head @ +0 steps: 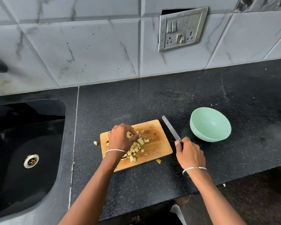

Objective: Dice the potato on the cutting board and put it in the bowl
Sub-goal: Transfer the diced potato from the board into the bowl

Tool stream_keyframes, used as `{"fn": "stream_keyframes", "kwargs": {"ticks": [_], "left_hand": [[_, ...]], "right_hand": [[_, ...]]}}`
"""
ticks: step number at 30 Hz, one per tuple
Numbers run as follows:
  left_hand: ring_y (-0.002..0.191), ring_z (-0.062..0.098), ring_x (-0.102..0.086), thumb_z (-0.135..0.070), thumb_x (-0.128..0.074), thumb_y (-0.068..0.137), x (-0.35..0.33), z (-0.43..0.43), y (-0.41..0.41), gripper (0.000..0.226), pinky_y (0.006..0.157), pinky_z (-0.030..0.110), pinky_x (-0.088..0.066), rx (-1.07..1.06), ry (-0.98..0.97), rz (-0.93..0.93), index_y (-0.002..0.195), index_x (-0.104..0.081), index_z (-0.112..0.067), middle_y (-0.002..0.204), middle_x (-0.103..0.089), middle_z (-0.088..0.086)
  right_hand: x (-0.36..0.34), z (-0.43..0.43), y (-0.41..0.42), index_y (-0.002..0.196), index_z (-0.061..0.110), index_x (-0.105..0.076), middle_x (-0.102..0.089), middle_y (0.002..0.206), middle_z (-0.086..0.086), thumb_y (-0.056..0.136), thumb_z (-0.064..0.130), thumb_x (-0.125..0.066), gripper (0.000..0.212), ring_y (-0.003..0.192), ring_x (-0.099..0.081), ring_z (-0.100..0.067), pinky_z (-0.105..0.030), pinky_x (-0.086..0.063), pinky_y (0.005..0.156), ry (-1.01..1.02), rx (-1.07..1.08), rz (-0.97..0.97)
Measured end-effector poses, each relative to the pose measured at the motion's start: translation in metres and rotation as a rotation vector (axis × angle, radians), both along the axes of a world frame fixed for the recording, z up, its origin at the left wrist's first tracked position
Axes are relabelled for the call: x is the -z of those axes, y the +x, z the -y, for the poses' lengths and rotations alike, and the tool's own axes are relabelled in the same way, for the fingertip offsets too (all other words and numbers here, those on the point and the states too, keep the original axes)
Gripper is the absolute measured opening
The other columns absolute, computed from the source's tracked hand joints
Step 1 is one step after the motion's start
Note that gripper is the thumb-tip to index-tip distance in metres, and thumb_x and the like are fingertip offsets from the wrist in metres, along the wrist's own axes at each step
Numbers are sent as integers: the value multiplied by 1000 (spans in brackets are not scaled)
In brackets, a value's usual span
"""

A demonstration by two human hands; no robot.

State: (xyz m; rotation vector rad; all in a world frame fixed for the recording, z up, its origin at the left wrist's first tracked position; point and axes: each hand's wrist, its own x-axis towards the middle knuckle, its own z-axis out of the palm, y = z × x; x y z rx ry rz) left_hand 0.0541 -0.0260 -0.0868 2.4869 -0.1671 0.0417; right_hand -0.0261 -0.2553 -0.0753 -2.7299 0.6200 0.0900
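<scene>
Nearest the camera, two bare forearms reach out over the speckled black stone table (152, 98), each wrist ringed by a thin silver bangle (194, 168). The right grip (190, 153) is clenched round the dark handle of a long, narrow steel-bladed knife (170, 127), which lies flat on the table just beside the right edge of the board, its tip pointing away towards the wall.

The left grip (122, 138) is curled over the heap of pale yellow diced potato (137, 147) and seems to pinch a few cubes between thumb and fingers, though the knuckles hide most of the hold. The heap sits on the left half of the rectangular light wooden cutting board (159, 146). Two stray potato pieces lie off the board on the table: one (95, 142) at its left edge, one (158, 161) at its near right edge.

Beyond the knife, apart from the board, stands a round mint-green plastic bowl (201, 135). To the far left is a black sink (10, 184) with a metal drain (31, 161). Behind it all rises a wall of white marbled tiles (88, 46) with a grey metal switch plate (182, 29) hanging askew.
</scene>
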Motion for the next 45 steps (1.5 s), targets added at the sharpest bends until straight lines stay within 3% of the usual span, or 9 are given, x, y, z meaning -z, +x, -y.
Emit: {"fn": "stream_keyframes", "kwargs": {"ticks": [8,14,20,25,29,32,38,43,45], "left_hand": [[83,6,-60,-30,-79,77,-11,-45,-13,21,71,24,-40,-152,-185,48,95,-69,-27,93,-68,-15],[77,12,-64,-15,-71,83,-12,-105,-15,16,80,30,-53,-410,-136,-72,94,-73,-26,87,-72,-6],[77,13,-66,-18,-75,80,-1,-136,-18,12,74,24,-49,-411,-47,-183,89,-76,-25,76,-69,-7],[82,13,-66,-21,-79,78,4,-129,-17,18,76,27,-52,-320,-9,-206,96,-75,-25,82,-73,-5],[85,18,-66,-19,-77,79,13,-124,-19,12,71,29,-50,-270,88,-141,90,-75,-23,85,-72,-3],[83,21,-64,-18,-77,78,18,-120,-20,8,66,28,-46,-285,116,-88,85,-75,-20,84,-70,0],[75,15,-61,-22,-76,81,19,-109,-27,8,65,29,-46,-360,11,-48,84,-70,-18,81,-67,-3],[65,1,-57,-22,-77,80,10,-91,-37,8,62,23,-49,-361,-159,-87,83,-70,-22,72,-64,-12],[64,-2,-58,-22,-78,79,9,-83,-39,8,61,14,-48,-310,-192,-116,83,-72,-22,71,-65,-15]], "right_hand": [[16,-2,7,111,8,-54,-59,109,-13,96,32,-58,28,92,-66,-34,-34,-44,63,-163,8,44],[9,-12,20,109,9,-60,-63,105,-13,87,29,-70,31,96,-62,-32,-41,-51,70,-319,-2,55],[-7,-33,33,86,20,-66,-66,86,2,83,14,-74,10,85,-62,-22,-33,-51,71,25,-282,226],[-17,-57,40,87,20,-70,-70,83,10,84,15,-74,7,73,-61,-6,-21,-48,71,149,-408,281],[-18,-55,31,79,25,-68,-68,77,15,84,21,-76,10,74,-62,-2,-19,-45,66,174,-383,46],[-10,-50,17,74,23,-66,-63,74,16,81,21,-79,15,83,-61,-9,-27,-52,72,105,-360,-140],[-4,-54,8,78,20,-65,-61,72,12,75,17,-83,19,74,-63,-12,-29,-55,75,98,-317,-118],[-3,-58,10,73,20,-64,-63,74,11,73,14,-82,19,73,-62,-10,-26,-53,71,103,-316,-181],[-8,-60,13,69,21,-64,-64,73,11,72,11,-80,20,73,-61,-9,-24,-51,69,135,-321,-160]]}}
